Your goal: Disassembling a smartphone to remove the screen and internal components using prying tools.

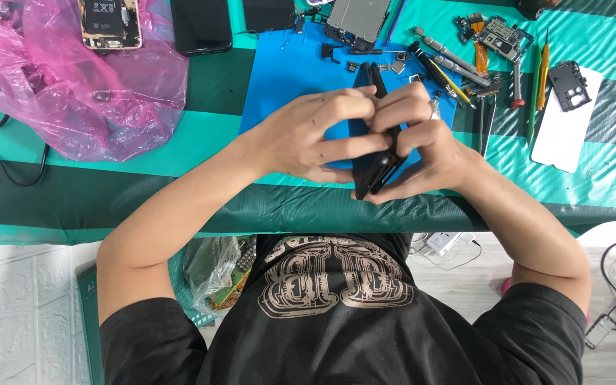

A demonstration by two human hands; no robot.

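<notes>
Both my hands grip a black phone point(373, 171) held on edge above the near end of a blue work mat point(286, 71). The phone's two halves gape apart at the far end, like a thin V. My left hand point(308, 132) wraps over it from the left, fingers pressing on the top edge. Closing round the right side and underside is my right hand point(429, 142), which meets the left hand's fingertips over the phone. The middle of the phone is hidden by my fingers.
A crumpled pink plastic bag point(73, 93) lies far left, under an opened phone with its battery showing point(110, 25). Another black phone point(201, 25) and a silver phone frame point(356, 20) lie at the back. Screwdrivers and tweezers point(450, 64), a circuit board point(504, 36) and a white cover point(565, 135) lie right.
</notes>
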